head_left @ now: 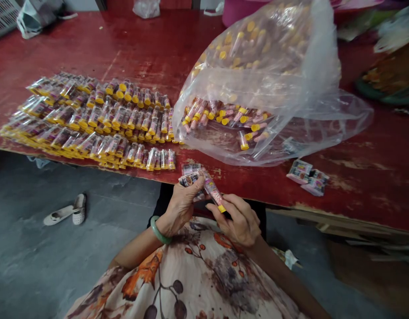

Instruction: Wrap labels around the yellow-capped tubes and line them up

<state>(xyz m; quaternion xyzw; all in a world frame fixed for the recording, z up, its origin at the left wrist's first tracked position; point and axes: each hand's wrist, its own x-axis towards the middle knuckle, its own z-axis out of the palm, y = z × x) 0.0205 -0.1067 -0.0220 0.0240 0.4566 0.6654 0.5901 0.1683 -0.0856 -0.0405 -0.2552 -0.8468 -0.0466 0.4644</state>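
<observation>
At the table's front edge, my left hand (183,201) is closed on a small stack of printed labels (190,178). Between both hands lies a slanted clear tube (211,189) with pink contents and a yellow cap. My left thumb presses near its upper end, while the fingers of my right hand (239,219) grip it by the capped lower end. Just beyond stand rows of similar yellow-capped tubes (105,117). A large clear plastic bag (257,84) full of more such tubes lies open towards me.
Two more label stacks (309,177) rest on the red table (151,40) at the right. A pink tub (237,12) stands behind the bag, and a green-rimmed basket (390,88) sits at the far right. White shoes (67,212) lie on the floor at left.
</observation>
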